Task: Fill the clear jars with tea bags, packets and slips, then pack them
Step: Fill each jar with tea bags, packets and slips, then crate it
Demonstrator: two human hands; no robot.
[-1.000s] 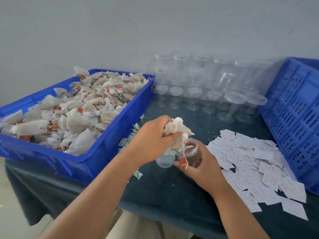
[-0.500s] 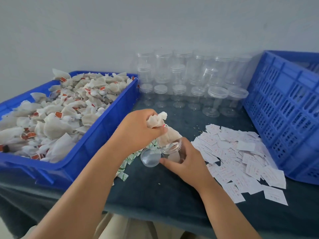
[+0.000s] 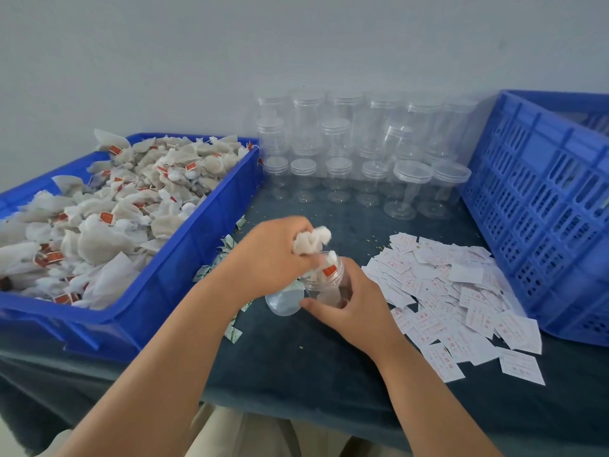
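The open jar (image 3: 324,280) is held in the right hand (image 3: 354,308), whose fingers curl round its side. Right at its mouth, the left hand (image 3: 273,255) squeezes a bunch of tea bags (image 3: 309,242). A clear lid (image 3: 285,300) lies just below the left hand. Paper slips (image 3: 454,291) lie past the right hand. The blue tray (image 3: 184,249) of tea bags sits beside the left arm, and empty jars (image 3: 362,153) stand beyond both hands.

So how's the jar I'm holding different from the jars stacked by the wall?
The held jar is open; the stacked jars are capped. The held jar, gripped by the right hand, is taking tea bags from the left hand; the stacked jars stand empty. Both are clear plastic.
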